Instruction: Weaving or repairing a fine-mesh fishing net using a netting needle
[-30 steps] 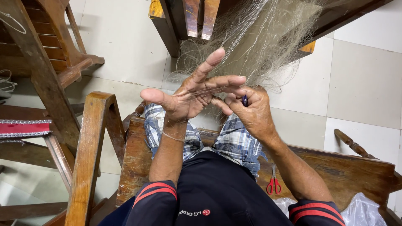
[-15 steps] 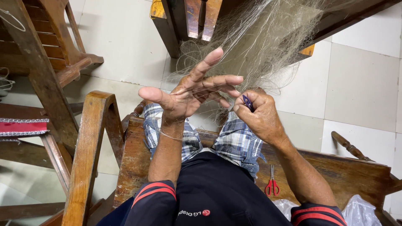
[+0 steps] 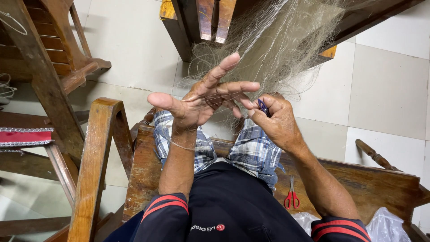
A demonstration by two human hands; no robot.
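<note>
A pale fishing net (image 3: 286, 49) hangs from a dark wooden frame (image 3: 188, 27) above the wooden bench (image 3: 143, 179). The left hand (image 3: 201, 101) spreads open, strands across its fingers. The right hand (image 3: 275, 118) pinches a small purple tool (image 3: 263, 107). Red scissors (image 3: 292, 197) lie beside clear plastic bags (image 3: 385, 226).

**What the view leaves unclear**

The pale net (image 3: 286, 49) runs off the frame at twelve o'clock. The dark tool (image 3: 263, 107) sits mostly buried in the right hand (image 3: 277, 123), its kind unreadable. The plastic bag (image 3: 385, 226) is cut off at five o'clock.
</note>
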